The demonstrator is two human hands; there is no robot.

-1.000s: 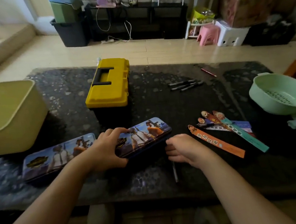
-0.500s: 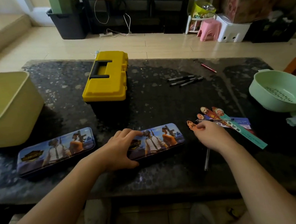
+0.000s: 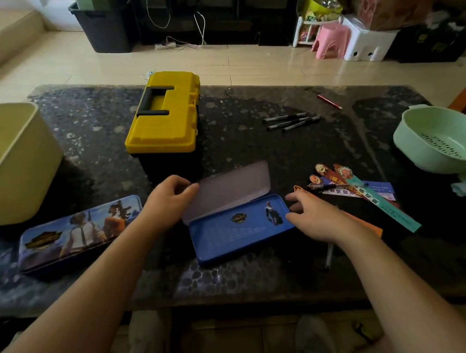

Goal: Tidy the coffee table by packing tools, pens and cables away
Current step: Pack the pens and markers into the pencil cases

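left grip (image 3: 168,199) has raised the lid (image 3: 227,191) of the pencil case (image 3: 231,233).

Yellow bin (image 3: 12,169) cut off at L edge; pen (image 3: 328,256) partly hidden by forearm.

At frame centre, the left hand (image 3: 169,202) is holding the pencil case (image 3: 239,227) lid up; the right hand (image 3: 315,219) is touching its right end.

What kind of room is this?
Probably a home living room: a low coffee table, a dark cabinet trailing cables, and a pink stool on the tiled floor.
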